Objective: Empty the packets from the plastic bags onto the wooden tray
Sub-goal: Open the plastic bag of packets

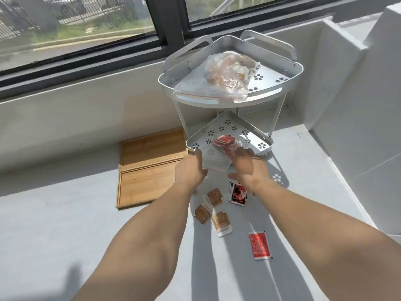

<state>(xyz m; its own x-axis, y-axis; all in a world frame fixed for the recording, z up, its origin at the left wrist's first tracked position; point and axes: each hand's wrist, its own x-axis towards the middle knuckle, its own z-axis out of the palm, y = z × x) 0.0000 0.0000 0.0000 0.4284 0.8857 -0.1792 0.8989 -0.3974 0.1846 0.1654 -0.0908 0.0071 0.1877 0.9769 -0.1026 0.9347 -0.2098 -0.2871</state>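
A clear zip bag with red packets inside lies on the lower shelf of a white corner rack. My left hand grips the bag's left edge and my right hand holds its right side. A second clear bag full of brown packets rests on the rack's top shelf. Two wooden trays lie side by side on the counter to the left, with nothing on them. Loose brown packets and red packets are scattered on the counter below my hands.
The white two-tier corner rack stands against the window sill and a white wall on the right. A dark-framed window runs along the back. The grey counter stretches toward me.
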